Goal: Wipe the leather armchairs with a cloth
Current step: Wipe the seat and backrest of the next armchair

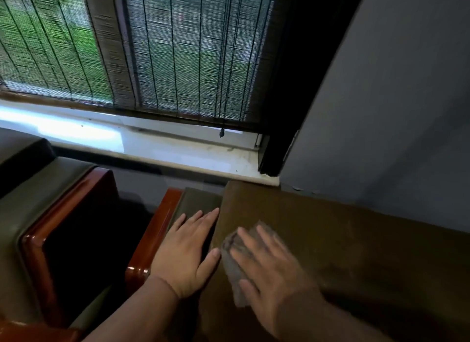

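Observation:
A brown leather armchair back fills the lower right, its flat top facing me. My right hand lies flat on a grey cloth, pressing it onto the top's left end with straight fingers. My left hand rests open on the chair's olive leather armrest, fingers straight, thumb by the backrest edge. A glossy reddish wooden arm frame runs along the armrest's left side.
A second armchair with olive leather and red wood trim stands at the left, with a dark gap between the chairs. A white windowsill and a bamboo blind lie behind. A grey wall rises at the right.

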The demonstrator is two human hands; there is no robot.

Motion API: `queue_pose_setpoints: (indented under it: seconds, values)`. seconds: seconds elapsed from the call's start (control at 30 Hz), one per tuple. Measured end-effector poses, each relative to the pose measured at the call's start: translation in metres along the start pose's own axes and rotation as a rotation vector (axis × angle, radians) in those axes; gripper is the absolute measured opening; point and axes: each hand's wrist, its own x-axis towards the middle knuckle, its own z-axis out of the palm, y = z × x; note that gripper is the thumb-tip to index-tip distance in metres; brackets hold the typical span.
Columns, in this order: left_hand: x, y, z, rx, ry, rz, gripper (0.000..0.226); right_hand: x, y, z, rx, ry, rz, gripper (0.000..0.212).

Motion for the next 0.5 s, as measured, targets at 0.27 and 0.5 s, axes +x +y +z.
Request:
queue_pose_setpoints:
  seconds: [0.27, 0.5]
  values:
    - [0.002, 0.006, -0.002, 0.008, -0.011, -0.024, 0.081, 0.092, 0.068, -0.021, 0.065, 0.001, 0.367, 0.058]
    - [0.003, 0.003, -0.005, 0.02, -0.024, -0.025, 0.075, -0.013, 0.014, -0.002, -0.076, 0.014, 0.071, 0.061]
